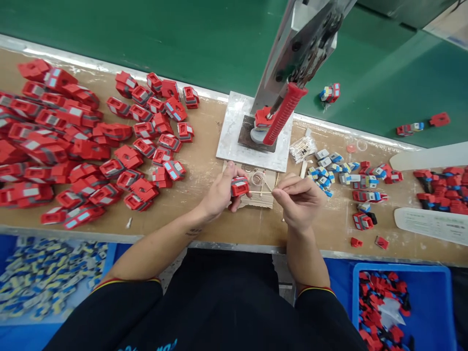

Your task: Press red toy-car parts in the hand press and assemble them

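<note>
My left hand [224, 190] is closed around a red and grey toy vehicle part [240, 185]. Pinched in the fingers of my right hand [300, 197] is a thin cotton swab [262, 192], its far end reaching the red part. Both hands are above a piece of cardboard [261, 204] on the bench, where a small clear round dish [258, 179] sits. Just beyond stands a hand press with a red handle [283, 117]; another red part [262, 117] is under its ram.
Many red vehicle parts [73, 126] cover the bench's left side. Right of the press lie a pile of cotton swabs [302, 147] and several blue, white and yellow pieces [323, 175]. Blue bins of parts stand below, at the left [109, 256] and right [431, 307].
</note>
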Available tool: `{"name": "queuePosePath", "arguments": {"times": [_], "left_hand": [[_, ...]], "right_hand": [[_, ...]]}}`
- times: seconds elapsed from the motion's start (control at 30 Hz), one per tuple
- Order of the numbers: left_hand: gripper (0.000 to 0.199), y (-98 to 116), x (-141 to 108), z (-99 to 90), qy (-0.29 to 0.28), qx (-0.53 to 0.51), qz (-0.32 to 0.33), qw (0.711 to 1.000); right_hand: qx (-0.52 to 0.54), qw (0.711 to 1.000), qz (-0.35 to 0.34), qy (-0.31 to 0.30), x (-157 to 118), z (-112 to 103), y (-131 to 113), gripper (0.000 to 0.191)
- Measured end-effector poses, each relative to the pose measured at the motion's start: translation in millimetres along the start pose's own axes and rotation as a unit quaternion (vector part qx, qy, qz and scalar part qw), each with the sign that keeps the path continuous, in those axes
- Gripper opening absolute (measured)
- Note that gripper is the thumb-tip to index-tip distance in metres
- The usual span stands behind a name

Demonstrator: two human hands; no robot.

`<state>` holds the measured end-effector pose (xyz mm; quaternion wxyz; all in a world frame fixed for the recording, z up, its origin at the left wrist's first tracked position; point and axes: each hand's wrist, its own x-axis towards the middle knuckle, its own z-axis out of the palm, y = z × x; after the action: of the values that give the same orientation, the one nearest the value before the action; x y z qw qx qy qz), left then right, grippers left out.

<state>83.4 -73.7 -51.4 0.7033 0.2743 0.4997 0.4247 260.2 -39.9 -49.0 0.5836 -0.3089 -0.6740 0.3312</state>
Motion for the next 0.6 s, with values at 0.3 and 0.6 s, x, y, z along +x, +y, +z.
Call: {"name": "queuePosePath", "arguments": {"times": [0.3, 0.6], "left_hand": [[0.07, 2.0, -1.5, 4.5, -0.007, -0.001, -0.004, 1.0], [0.071, 0.9, -0.8, 4.1, 0.005, 0.002, -0.007, 1.0]], "right_hand": [[0.03, 0.998, 0.036, -0.033, -6.1, 11.1, -0.8, 0.032], [0.017, 0.998, 0.027, -0.056, -7.4, 10.6, 0.1, 0.03]]}}
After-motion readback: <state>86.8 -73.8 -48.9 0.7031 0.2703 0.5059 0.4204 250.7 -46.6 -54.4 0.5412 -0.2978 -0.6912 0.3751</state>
